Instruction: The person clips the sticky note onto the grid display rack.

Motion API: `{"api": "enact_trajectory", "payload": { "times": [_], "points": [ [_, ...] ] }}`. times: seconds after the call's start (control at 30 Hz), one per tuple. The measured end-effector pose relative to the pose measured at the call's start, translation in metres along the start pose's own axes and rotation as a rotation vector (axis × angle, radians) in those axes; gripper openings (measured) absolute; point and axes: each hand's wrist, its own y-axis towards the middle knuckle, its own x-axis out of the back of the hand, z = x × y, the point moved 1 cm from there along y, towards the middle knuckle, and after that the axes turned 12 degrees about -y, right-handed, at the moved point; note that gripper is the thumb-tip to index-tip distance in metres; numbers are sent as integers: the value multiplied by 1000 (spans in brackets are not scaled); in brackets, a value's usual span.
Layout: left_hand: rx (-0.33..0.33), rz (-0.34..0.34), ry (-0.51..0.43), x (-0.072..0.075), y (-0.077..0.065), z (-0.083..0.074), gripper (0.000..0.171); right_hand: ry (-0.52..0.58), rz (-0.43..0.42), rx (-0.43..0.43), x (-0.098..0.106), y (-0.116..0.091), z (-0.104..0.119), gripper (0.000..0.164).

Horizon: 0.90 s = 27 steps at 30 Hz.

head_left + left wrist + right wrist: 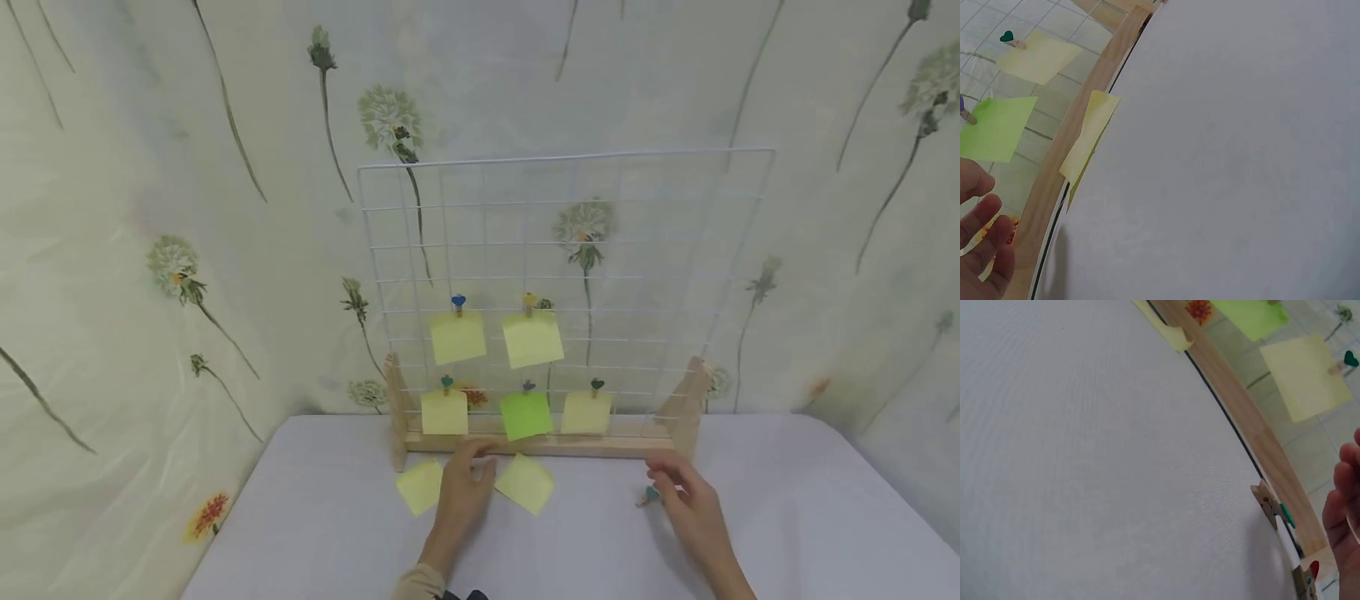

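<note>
My left hand (463, 493) hovers over the table between two loose yellow sticky notes, one on its left (420, 486) and one on its right (528, 484). In the left wrist view its fingers (982, 225) are loosely bent, with nothing visible between them and the thumb. My right hand (693, 510) is above the table on the right, fingers relaxed, holding nothing that I can see. Beside it lies a small wooden clothespin with a teal heart (648, 496). The right wrist view also shows a clothespin with a red heart (1305, 581), close by the right hand.
A white wire grid (637, 277) stands in a wooden base (592, 447) at the back of the table (585, 550). Several notes hang on it from heart clothespins, including a bright green note (527, 416) in the lower row. Behind hangs a flowered cloth (247, 333).
</note>
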Motion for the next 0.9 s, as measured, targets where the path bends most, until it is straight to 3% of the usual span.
{"api": "enact_trajectory", "payload": {
  "times": [0.3, 0.5, 0.67, 0.8, 0.9],
  "points": [
    [14, -134, 63, 35, 3, 12, 25, -5, -7, -86, 1, -11, -8, 15],
    [6, -216, 92, 60, 4, 26, 24, -5, -58, -122, 4, -15, -17, 16],
    [25, -266, 58, 78, 1, 35, 24, -29, -56, -242, 9, -17, -29, 20],
    [-22, -293, 67, 86, -2, 41, 23, -9, -43, -340, 13, -15, -32, 25],
    [-52, -349, 149, 90, -6, 47, 21, -4, -70, -363, 15, -15, -33, 23]
  ]
}}
